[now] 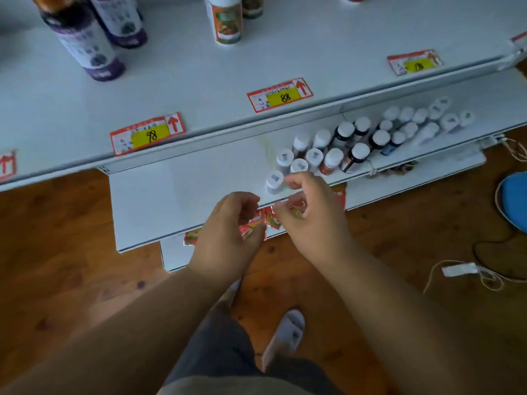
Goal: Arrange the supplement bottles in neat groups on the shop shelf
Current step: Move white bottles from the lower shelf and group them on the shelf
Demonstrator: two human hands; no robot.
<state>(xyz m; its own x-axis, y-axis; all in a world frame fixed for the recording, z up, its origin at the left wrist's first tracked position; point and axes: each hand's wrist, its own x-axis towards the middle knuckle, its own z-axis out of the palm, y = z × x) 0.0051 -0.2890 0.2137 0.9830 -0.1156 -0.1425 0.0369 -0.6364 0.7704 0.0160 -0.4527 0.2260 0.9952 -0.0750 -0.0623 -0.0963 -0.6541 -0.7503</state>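
Head view: round white-capped bottles (332, 159) cluster on smooth shelf (171, 189).

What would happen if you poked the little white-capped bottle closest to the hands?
The nearest white-capped bottle is narrow and upright, so a poke near its cap could probably tip it. It stands close to the shelf's front edge, so it might fall off. It looks small, so it is likely light.

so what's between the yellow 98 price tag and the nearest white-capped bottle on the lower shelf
Head view: the grey front rail of the upper shelf, then bare white lower shelf; nothing stands between the 98 price tag and the nearest white-capped bottle.
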